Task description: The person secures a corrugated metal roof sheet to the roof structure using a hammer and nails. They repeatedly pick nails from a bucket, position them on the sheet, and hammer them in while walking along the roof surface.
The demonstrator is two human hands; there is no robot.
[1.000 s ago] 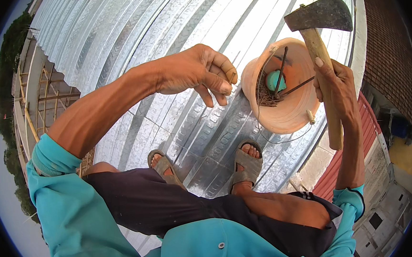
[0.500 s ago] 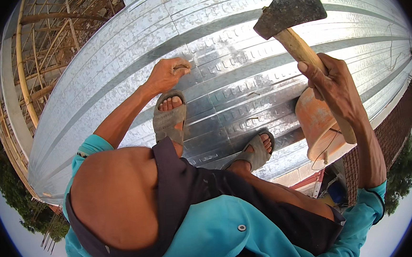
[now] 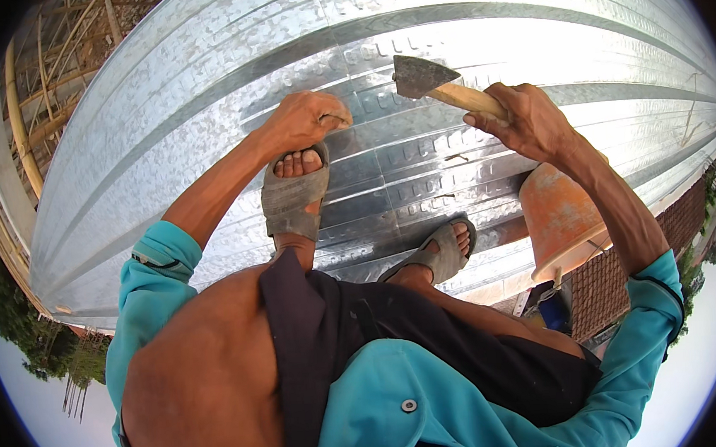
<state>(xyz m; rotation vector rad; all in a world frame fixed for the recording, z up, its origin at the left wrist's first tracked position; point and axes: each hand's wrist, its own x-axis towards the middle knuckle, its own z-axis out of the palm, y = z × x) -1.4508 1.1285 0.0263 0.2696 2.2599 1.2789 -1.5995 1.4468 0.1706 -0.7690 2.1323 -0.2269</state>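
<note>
My right hand (image 3: 533, 120) is wrapped around the wooden handle of a hatchet (image 3: 424, 76). Its dark, wedge-shaped head points left, above the shiny ribbed metal sheeting (image 3: 216, 92). Just beyond my left sandal (image 3: 291, 199), my left hand (image 3: 305, 117) is closed, thumb against curled fingers, low over the sheeting. Whatever it pinches, if anything, is too small or too hidden to name. Rows of small raised dimples and a seam run across the metal between the two hands.
An orange, dirt-stained bucket (image 3: 560, 209) lies tipped by my right forearm. My right sandal (image 3: 439, 255) rests on the metal near its edge. Bamboo scaffolding (image 3: 23, 122) stands beyond the left edge. Brown roofing (image 3: 603, 289) shows below at right.
The hatchet has swung down and to the left, from high at the right to nearer my left hand. My left hand has shifted slightly right, still closed.
</note>
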